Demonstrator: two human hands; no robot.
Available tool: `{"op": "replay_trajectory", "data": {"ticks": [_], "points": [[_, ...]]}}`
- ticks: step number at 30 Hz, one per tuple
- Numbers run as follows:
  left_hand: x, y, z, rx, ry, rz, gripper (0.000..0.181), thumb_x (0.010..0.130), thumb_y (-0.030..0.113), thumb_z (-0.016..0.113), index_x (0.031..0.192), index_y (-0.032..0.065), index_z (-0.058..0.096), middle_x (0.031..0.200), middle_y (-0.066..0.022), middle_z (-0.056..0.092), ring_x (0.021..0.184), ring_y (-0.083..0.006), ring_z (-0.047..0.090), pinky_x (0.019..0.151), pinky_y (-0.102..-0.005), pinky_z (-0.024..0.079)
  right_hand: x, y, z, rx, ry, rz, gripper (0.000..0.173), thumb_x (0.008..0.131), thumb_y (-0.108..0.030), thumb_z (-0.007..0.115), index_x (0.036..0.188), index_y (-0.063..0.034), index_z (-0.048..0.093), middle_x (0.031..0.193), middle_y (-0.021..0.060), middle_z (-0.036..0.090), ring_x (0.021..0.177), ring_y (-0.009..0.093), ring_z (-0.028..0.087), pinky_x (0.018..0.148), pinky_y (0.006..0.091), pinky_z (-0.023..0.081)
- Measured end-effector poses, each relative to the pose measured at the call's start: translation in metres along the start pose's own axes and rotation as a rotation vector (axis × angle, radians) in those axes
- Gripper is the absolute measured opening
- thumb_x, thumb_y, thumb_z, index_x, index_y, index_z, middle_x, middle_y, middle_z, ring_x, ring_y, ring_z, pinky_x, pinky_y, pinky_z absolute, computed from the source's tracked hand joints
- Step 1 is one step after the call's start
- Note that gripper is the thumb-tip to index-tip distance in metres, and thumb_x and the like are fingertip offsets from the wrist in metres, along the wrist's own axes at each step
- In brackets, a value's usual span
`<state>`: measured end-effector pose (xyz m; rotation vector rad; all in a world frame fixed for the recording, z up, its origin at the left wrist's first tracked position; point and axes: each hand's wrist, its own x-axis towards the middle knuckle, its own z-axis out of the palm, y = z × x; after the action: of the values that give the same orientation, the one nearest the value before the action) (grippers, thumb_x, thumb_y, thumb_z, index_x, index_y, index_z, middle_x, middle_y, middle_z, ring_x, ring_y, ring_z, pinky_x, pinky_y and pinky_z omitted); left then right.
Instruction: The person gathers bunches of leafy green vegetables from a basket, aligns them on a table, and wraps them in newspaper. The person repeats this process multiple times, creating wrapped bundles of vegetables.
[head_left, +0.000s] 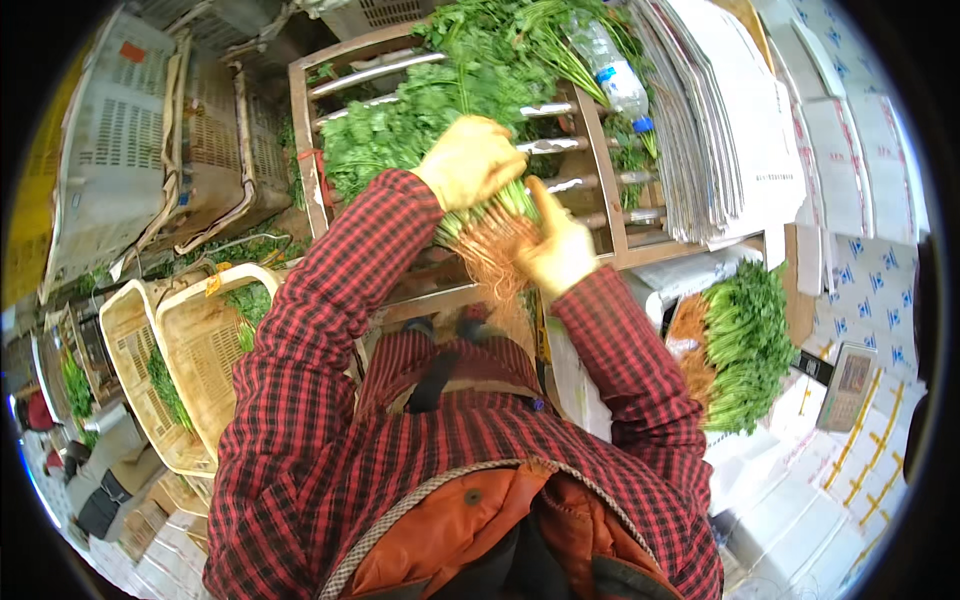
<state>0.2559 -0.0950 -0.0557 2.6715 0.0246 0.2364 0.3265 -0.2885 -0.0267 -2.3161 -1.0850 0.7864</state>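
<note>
A bunch of leafy coriander-like greens (499, 214) lies under my hands, its pale stems and long brownish roots towards me. My left hand (476, 161), in a yellowish glove, is closed over the stems. In a matching glove, my right hand (559, 244) cups the right side of the roots, thumb raised along the stems; its other fingertips are partly hidden. More loose greens (450, 97) spread beyond my left hand over a slatted rack (611, 195) of wood and metallic bars.
A plastic bottle (619, 82) and a stack of paper sheets (720, 135) lie on the rack's right. Below are bundled greens (750, 349) beside a handheld-sized device (847, 386). Plastic crates (214, 352) stand at left, white boxes (836, 165) at right.
</note>
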Motion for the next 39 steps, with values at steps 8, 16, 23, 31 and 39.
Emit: {"op": "replay_trajectory", "data": {"ticks": [8, 16, 23, 31, 39], "points": [[-0.001, 0.006, 0.005, 0.084, 0.262, -0.047, 0.015, 0.09, 0.021, 0.065, 0.092, 0.0095, 0.074, 0.079, -0.0064, 0.069, 0.087, -0.0268, 0.063, 0.081, -0.0406, 0.047, -0.013, 0.043, -0.101, 0.203, 1.162, -0.069, 0.046, 0.094, 0.003, 0.052, 0.139, -0.0059, 0.047, 0.124, 0.0154, 0.06, 0.095, 0.018, 0.064, 0.078, 0.0264, 0.058], [0.0, -0.001, 0.01, -0.033, 0.232, -0.088, 0.018, 0.089, 0.016, 0.067, 0.104, 0.0079, 0.073, 0.09, -0.0096, 0.072, 0.095, -0.0249, 0.066, 0.088, -0.0404, 0.047, -0.106, -0.042, 0.042, 0.327, -0.192, -0.207, 0.046, 0.094, -0.025, 0.063, 0.137, -0.013, 0.054, 0.102, 0.0181, 0.071, 0.082, 0.022, 0.071, 0.075, 0.0392, 0.057], [-0.011, 0.008, 0.008, 0.137, 0.317, 0.054, 0.03, 0.089, 0.012, 0.062, 0.119, 0.0106, 0.065, 0.132, -0.0105, 0.061, 0.123, -0.0323, 0.055, 0.102, -0.0445, 0.041, -0.033, 0.006, -0.005, 0.236, 0.362, 0.218, 0.047, 0.088, -0.018, 0.068, 0.131, -0.0038, 0.055, 0.117, 0.0194, 0.067, 0.099, 0.027, 0.069, 0.087, 0.0387, 0.055], [-0.066, 0.012, -0.01, 0.008, 0.169, 0.064, 0.033, 0.081, 0.001, 0.061, 0.112, 0.0127, 0.068, 0.138, -0.0073, 0.056, 0.131, -0.0299, 0.049, 0.104, -0.0448, 0.039, 0.007, 0.02, 0.025, 0.581, 0.207, 0.113, 0.037, 0.091, -0.013, 0.062, 0.125, 0.0008, 0.06, 0.112, 0.0166, 0.07, 0.1, 0.025, 0.067, 0.088, 0.0351, 0.052], [-0.083, 0.035, -0.032, -0.165, 0.336, 0.092, 0.038, 0.084, 0.003, 0.062, 0.122, 0.007, 0.063, 0.132, -0.015, 0.06, 0.113, -0.0309, 0.062, 0.088, -0.0397, 0.048, 0.034, 0.024, 0.054, -0.048, 0.332, -0.222, 0.036, 0.09, -0.011, 0.062, 0.126, -0.0056, 0.061, 0.114, 0.0211, 0.065, 0.106, 0.034, 0.064, 0.093, 0.0403, 0.05]]}}
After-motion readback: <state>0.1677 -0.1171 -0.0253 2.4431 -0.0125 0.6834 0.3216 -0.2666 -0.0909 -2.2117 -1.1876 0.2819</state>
